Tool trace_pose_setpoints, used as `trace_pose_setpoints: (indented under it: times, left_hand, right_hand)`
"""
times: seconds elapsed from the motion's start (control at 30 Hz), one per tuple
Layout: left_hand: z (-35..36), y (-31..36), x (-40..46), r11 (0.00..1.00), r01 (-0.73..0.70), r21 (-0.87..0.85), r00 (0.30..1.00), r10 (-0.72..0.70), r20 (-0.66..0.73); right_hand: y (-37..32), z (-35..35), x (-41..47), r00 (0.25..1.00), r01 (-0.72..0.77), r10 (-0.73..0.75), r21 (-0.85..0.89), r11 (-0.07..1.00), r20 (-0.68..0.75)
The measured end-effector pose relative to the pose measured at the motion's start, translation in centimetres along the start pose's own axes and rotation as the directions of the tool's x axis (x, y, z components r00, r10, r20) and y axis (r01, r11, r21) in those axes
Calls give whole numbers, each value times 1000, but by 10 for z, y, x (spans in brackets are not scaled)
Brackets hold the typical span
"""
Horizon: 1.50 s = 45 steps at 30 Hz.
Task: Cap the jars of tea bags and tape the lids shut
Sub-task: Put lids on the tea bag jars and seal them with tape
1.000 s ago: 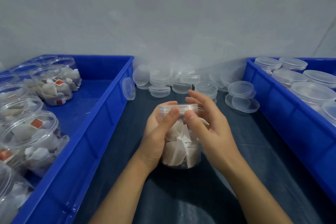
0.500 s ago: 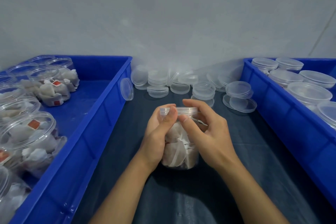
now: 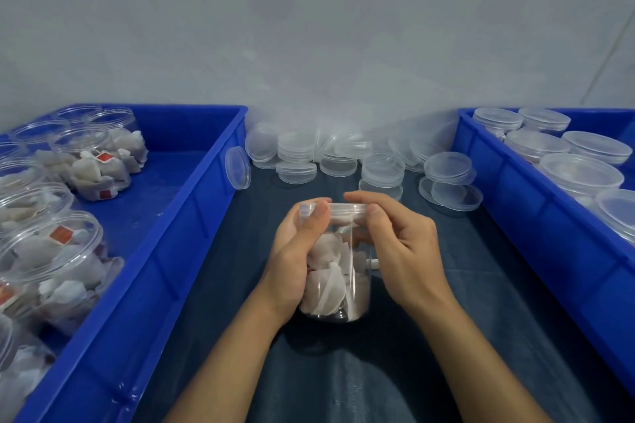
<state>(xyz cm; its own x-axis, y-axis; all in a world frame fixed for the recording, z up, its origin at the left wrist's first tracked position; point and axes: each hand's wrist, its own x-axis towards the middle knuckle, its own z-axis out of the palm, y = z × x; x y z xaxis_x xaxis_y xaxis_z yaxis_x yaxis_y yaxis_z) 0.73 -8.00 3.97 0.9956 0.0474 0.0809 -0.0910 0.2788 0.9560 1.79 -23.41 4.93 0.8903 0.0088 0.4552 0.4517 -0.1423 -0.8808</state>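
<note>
A person works at a dark worktop (image 3: pixel 446 336), centre frame, sealing a clear jar (image 3: pixel 335 271) packed with tea bags (image 3: pixel 326 285). The left hand (image 3: pixel 292 261) wraps the jar's side, its thumb pressed up against the translucent lid (image 3: pixel 343 209); the right hand (image 3: pixel 398 244) curls over the lid's rim from the right, thumb and fingers pinching there. A thin clear strip appears to run down the jar's front from the lid, most likely tape, though the glare on the plastic makes that hard to confirm.

The step in hand looks to be smoothing tape across the seam between lid and jar. Done well, it calls for the left hand to hold the jar steady and upright while the right thumb presses the strip flat from the lid downward, leaving no lifted edge or crease.

Room is narrow. A blue crate (image 3: pixel 192 216) of open, uncapped jars (image 3: pixel 51 251) walls the left of the frame, and a second blue crate (image 3: pixel 515 203) of capped jars (image 3: pixel 580 175) walls the right; their rims stand near each forearm. Loose spare lids (image 3: pixel 381 168) lie stacked at the back, just beyond the fingertips, one leaning against the left crate's wall. The freest space lies in the lower centre, toward the person.
</note>
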Motion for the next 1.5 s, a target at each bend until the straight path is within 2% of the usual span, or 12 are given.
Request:
trace_pose_setpoints:
  times: [0.43, 0.6, 0.73, 1.1, 1.33, 1.5]
  left_hand:
    - [4, 2, -1, 999, -37, -14, 999, 37, 38]
    - [3, 1, 0, 998, -31, -45, 999, 33, 42]
    - [4, 2, -1, 999, -27, -34, 999, 28, 30]
    - [4, -1, 1, 999, -42, -28, 999, 43, 18]
    - [5, -1, 1, 996, -76, -37, 997, 77, 14]
    - [2, -4, -2, 996, -66, -64, 998, 65, -8]
  right_hand:
    - [-5, 1, -4, 999, 28, -26, -61, 998, 37]
    - [1, -2, -1, 999, 52, -52, -120, 991, 4]
    - [2, -3, -2, 999, 36, -36, -77, 996, 1]
    - [-6, 1, -6, 996, 86, -85, -164, 983, 13]
    - [-2, 3, -4, 996, 85, -82, -142, 986, 25]
    - [0, 2, -5, 997, 73, -73, -66, 995, 7]
